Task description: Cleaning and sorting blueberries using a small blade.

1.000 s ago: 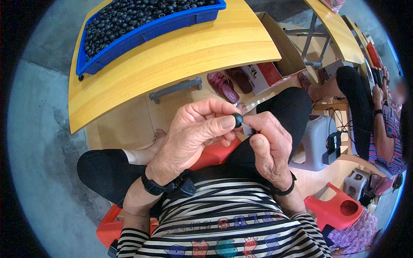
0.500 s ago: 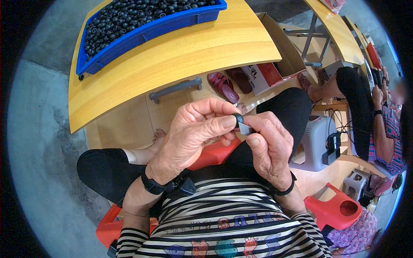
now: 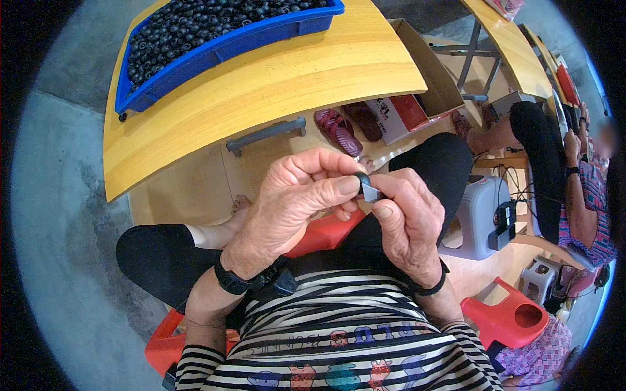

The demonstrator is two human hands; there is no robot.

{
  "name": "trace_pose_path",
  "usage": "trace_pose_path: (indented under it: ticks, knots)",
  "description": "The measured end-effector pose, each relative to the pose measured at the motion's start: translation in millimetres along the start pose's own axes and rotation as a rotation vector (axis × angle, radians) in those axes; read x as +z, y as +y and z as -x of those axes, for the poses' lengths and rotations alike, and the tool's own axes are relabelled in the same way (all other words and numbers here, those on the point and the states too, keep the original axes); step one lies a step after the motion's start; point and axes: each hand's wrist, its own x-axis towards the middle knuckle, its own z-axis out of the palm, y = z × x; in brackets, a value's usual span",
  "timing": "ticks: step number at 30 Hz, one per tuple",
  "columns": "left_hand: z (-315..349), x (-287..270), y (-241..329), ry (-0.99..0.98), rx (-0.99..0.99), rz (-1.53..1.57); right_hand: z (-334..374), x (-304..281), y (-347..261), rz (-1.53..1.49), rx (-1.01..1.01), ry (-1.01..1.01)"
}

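Observation:
Above my lap, my left hand [image 3: 297, 192] pinches a small black round piece [image 3: 364, 178] between thumb and fingertips. My right hand [image 3: 412, 215] has its thumb and fingers closed on a small blade [image 3: 371, 193], flat and grey, whose handle is mostly hidden by the fingers. The blade lies against the lower right side of the black piece; whether it cuts in, I cannot tell. Beyond my hands, a blue tray [image 3: 241, 47] on the table is heaped with similar black round pieces [image 3: 189, 39], several showing a hole or ring.
The yellow wooden table [image 3: 274, 85] stands ahead, its near edge past my hands. Under its right end are pink sandals [image 3: 339, 132] and an open cardboard box [image 3: 427, 62]. To my right stand a grey plastic stool [image 3: 475, 215], a red stool [image 3: 515, 319] and a seated person [image 3: 583, 202].
The blade has shifted and turned slightly against the black piece. Both hands keep almost the same place and grip.

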Motion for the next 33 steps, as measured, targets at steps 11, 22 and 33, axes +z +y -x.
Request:
trace_pose_path:
  ticks: [11,22,33]
  knots:
    - [0,1,-3,0.01,0.007,-0.001,0,4,3,-0.016,-0.002,0.027]
    - [6,5,-9,-0.04,0.06,-0.109,-7,5,25,-0.06,0.329,0.006]
    - [-4,-5,-10,0.038,0.054,-0.023,-6,-12,7,-0.846,0.602,0.076]
